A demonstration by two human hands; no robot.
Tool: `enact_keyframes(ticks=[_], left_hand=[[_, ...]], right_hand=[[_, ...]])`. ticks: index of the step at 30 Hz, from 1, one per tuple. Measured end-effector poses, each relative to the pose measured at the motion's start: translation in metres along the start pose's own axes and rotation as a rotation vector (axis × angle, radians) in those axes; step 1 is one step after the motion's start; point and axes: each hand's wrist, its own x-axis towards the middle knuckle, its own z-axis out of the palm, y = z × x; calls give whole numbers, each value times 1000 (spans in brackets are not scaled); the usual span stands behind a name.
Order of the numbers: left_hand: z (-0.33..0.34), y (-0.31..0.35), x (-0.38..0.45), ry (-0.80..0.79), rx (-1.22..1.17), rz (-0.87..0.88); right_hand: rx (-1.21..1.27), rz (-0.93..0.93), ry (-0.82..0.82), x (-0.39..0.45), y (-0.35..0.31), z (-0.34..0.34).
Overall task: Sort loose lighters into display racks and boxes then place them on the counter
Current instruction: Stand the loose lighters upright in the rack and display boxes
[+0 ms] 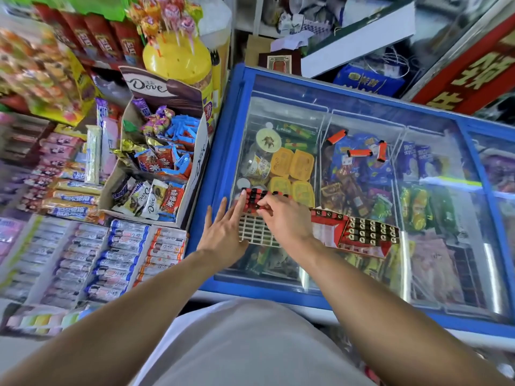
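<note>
On the glass lid of a blue chest freezer (pixel 223 129) lies a white grid rack (pixel 255 232), its far rows filled with red lighters (pixel 252 200). Just right sits a red box of lighters (pixel 369 232), caps up. Three loose orange lighters (pixel 359 153) lie farther back on the glass. Shelves of sweets and a Dove carton (pixel 156 140) crowd the left side. With fingers spread and straight, the left hand (pixel 223 232) touches the rack's left edge. Fingers curled, the right hand (pixel 284 218) pinches a lighter in the filled rows.
</note>
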Motion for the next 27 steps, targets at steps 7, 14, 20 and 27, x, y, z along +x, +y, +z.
enact_keyframes(ticks=[7,14,20,27], left_hand=[[4,-4,2,19,-5,21],[8,-5,2,120,75,41],[0,14,20,199,124,163],[-11,36,64,27,410,119]], right_hand=[[-38,-13,3,0,0,7],[124,16,147,-7,12,2],[238,222,253,24,64,-36],[223,486,-7,79,152,-43]])
